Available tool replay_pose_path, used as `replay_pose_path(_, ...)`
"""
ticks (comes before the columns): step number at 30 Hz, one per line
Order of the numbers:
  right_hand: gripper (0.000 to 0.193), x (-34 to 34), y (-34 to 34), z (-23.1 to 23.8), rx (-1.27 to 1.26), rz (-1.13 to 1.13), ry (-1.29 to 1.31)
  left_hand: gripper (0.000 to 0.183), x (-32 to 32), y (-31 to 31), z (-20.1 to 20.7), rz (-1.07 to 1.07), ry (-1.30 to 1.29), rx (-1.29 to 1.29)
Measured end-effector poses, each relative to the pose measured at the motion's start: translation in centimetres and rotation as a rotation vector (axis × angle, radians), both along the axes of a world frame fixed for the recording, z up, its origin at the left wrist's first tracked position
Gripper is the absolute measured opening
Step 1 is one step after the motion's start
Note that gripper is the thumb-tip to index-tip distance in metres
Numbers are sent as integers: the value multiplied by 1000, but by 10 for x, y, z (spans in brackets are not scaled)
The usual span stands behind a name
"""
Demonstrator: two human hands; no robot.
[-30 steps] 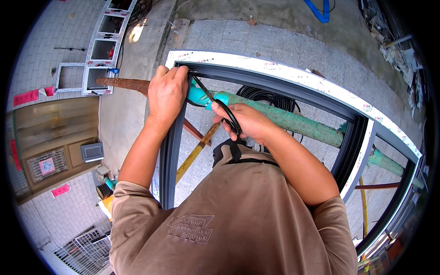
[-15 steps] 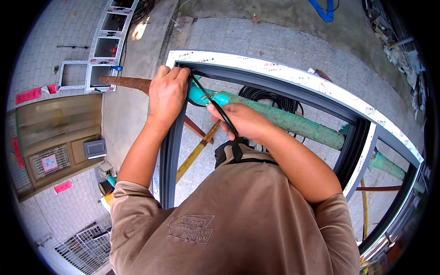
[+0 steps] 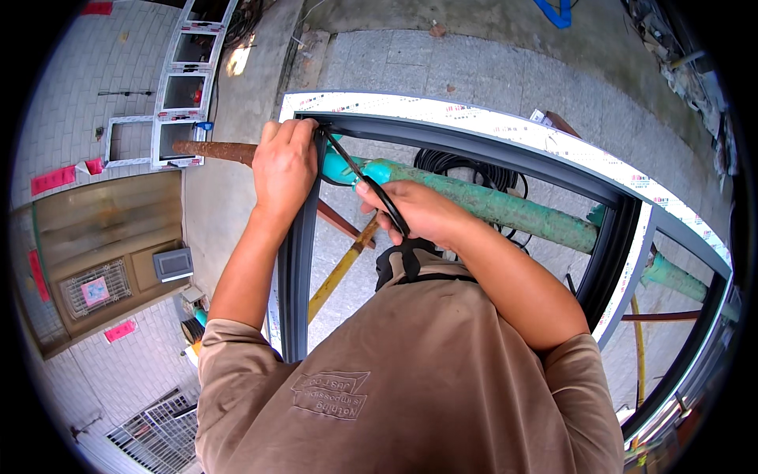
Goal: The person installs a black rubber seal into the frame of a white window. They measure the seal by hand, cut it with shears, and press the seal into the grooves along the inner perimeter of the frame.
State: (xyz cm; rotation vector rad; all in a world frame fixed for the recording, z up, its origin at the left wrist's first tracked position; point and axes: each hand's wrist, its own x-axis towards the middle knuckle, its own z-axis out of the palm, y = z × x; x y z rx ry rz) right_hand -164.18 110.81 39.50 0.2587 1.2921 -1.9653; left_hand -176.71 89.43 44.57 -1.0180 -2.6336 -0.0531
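Observation:
My left hand is at the near-left inner corner of a dark grey window frame, its fingers curled over the edge; whatever lies under the fingertips is hidden. In my right hand is a slim, black-handled tool that looks like a pair of scissors. Its narrow dark end slants up and left into that same corner, close to my left fingertips. Printed white film covers the frame's outer face.
A green, rusty pipe runs under the frame, near a coil of black cable. A yellow bar slants below. White-wrapped frames stand at upper left, and a blue strap lies on the far ground.
The view has shifted slightly, so the frame and wall sit a little differently. Both hands keep their places at the corner, and the tool's tip stays there.

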Motion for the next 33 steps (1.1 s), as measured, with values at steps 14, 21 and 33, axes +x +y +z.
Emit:
replay_pose_path(14, 71, 6, -6, -8, -19, -63, 23, 24, 1, 8, 6, -12, 16, -41)
replay_pose_path(21, 70, 5, -5, -4, 38, -55, 7, 22, -3, 6, 2, -69, 57, -148)
replay_pose_path(33, 65, 8, 43, 23, 676, 198, 470, 17, -6, 15, -5, -5, 83, -193)
